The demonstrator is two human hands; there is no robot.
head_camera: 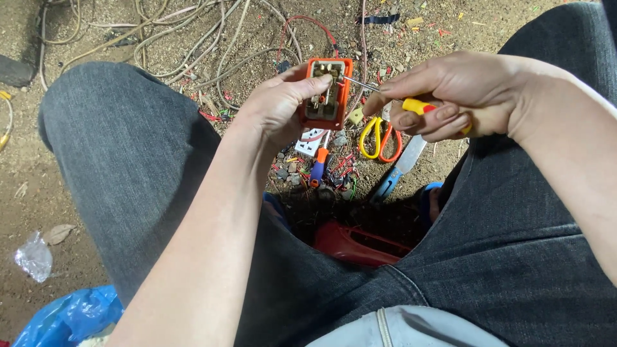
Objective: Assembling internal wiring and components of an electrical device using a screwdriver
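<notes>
The left hand [277, 106] is closed around an orange electrical socket housing [328, 94], thumb pressed over its upper edge and fingers wrapped behind it, holding it up between the knees with its open inner side facing the camera; metal contacts and a beige insert show inside. The right hand [457, 95] grips a yellow-and-red-handled screwdriver [411, 103] with the fingers curled tight round the handle, and the thin metal shaft runs leftward so that its tip sits at the upper right part of the housing's interior. Both hands hover above bare dirt ground [38, 186], between legs in dark grey jeans [135, 173]. On the ground just below the housing lie yellow-and-orange-handled scissors [379, 138], a blue-handled knife [400, 168] beside them, a second screwdriver with an orange and blue handle [317, 167], a white socket faceplate [312, 141], and scattered snippets of red and green wire insulation. A tangle of pale cables [193, 38] spreads across the dirt beyond the hands. A red plastic stool edge [350, 244] shows beneath the person, with a blue plastic bag [71, 315] at the lower left.
</notes>
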